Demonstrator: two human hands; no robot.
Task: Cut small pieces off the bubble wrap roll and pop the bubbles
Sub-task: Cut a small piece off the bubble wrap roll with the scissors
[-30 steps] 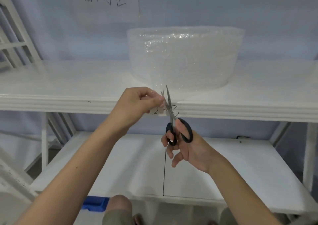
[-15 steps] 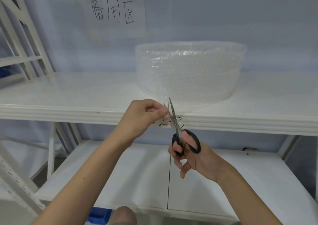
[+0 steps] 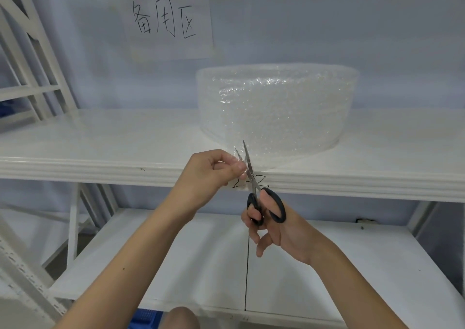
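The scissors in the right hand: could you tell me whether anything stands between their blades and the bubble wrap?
Nothing visible does. The black-handled scissors, gripped by the right hand, already meet the clear bubble wrap sheet, which the left hand pinches beside them.

Left hand [image 3: 208, 171] pinches bubble wrap [image 3: 276, 112]; right hand [image 3: 279, 230] holds scissors [image 3: 254, 185] (black handles).

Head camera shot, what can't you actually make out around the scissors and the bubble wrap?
- Head view: whether the scissors blades have cut fully through; the clear wrap against the white shelf hides the cut line.
- The piece pinched by the left hand: its fingers cover most of it, so its extent is unclear.
- Popped or intact bubbles on the bubble wrap roll: too small to tell.
- Black marks on the shelf edge: partly behind the blades and the right hand.
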